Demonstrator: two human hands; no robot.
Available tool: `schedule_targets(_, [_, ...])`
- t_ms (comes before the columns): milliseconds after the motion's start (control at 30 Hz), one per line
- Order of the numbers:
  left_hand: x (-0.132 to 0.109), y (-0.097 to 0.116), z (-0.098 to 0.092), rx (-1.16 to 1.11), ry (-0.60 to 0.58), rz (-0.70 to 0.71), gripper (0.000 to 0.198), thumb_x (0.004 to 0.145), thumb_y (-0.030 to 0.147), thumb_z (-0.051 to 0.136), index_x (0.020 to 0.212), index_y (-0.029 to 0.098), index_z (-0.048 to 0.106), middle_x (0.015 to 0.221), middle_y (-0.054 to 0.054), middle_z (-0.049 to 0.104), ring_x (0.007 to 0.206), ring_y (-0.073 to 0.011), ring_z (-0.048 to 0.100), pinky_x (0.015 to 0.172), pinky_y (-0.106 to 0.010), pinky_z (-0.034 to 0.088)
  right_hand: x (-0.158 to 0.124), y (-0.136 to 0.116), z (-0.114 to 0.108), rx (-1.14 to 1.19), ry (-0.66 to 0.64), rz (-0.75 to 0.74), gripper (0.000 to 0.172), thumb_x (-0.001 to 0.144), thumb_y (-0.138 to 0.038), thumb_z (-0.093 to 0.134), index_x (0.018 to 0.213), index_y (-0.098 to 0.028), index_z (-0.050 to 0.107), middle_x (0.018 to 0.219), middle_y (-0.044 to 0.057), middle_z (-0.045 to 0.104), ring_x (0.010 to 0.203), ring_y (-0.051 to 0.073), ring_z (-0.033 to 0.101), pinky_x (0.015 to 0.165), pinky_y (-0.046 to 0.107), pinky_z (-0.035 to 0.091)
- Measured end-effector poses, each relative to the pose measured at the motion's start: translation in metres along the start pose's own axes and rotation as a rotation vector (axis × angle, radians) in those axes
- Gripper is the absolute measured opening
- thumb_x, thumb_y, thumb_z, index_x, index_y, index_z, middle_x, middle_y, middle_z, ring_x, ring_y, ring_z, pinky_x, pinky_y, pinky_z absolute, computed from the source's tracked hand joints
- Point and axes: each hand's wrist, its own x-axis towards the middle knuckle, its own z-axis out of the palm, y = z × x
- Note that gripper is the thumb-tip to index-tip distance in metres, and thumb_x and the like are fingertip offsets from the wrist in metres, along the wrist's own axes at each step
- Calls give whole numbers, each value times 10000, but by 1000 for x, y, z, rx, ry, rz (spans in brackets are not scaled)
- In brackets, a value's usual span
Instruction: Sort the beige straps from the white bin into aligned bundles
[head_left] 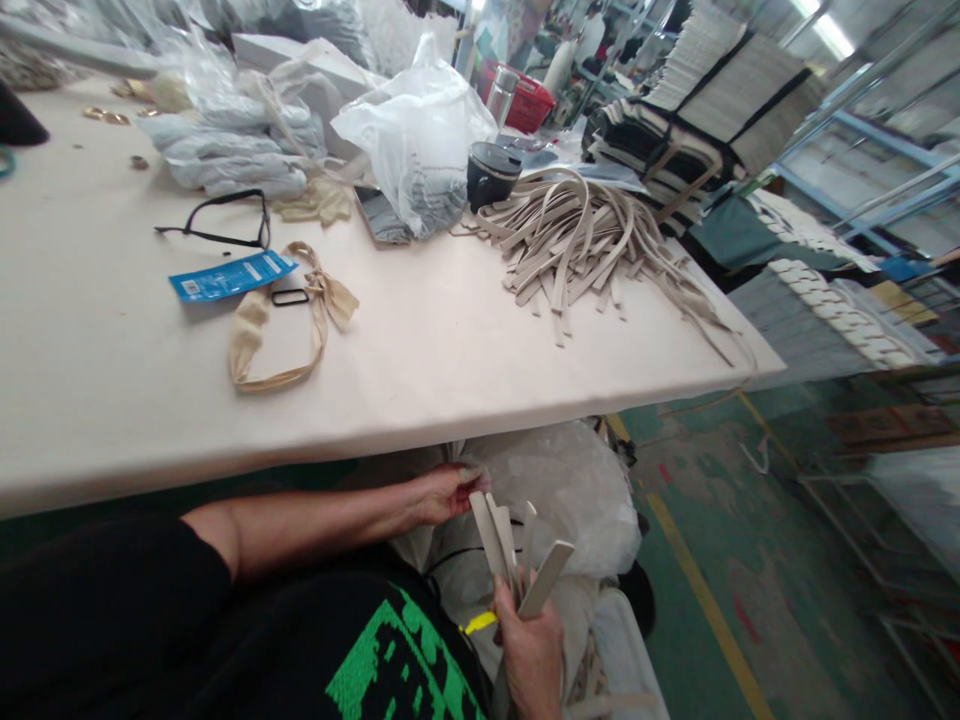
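Observation:
Below the table's front edge, my right hand point(531, 645) is wrapped around a bunch of beige straps point(491, 540), whose flat ends fan upward out of the fist. Just above those ends is my left hand point(448, 492), its fingers curled together beside the nearest strap tip. Whether anything sits between its fingertips is too small to make out. A translucent plastic bag point(562, 490) lies right behind both hands. More loose beige straps point(570, 240) are heaped on the table point(420, 350) toward its right end.
Eyeglasses point(229, 225), a blue packet point(232, 277) and a beige cloth strip point(277, 380) lie on the table's left part. Behind them are a white plastic bag point(420, 140) and a dark mug point(491, 175). Stacked material point(727, 90) and racks stand at right.

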Motion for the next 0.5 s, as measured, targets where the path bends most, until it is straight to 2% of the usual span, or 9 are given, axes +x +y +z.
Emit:
schedule_targets(200, [-1,2,1,-6,63,17,221,706,229,796,688,144,593,592,27,588,507,-85,545,530,-180,449,0,1,0,39,-5,14,309,663,-483,648,604,-187,581,434,-47,484,389,134,462,402,225,380])
schedule_targets(367, [-2,2,1,-11,72,26,167,748,214,763,726,129,621,685,-15,649,602,-104,606,577,-181,468,-1,3,0,26,-4,8,317,666,-496,648,628,-187,586,458,-43,509,394,137,472,412,233,391])
schedule_targets(500, [-6,2,4,1,65,37,143,760,198,747,729,137,622,688,-4,647,602,-102,602,602,-193,477,0,4,1,45,-18,57,355,660,-525,635,668,-172,599,487,-23,552,420,150,501,412,240,420])
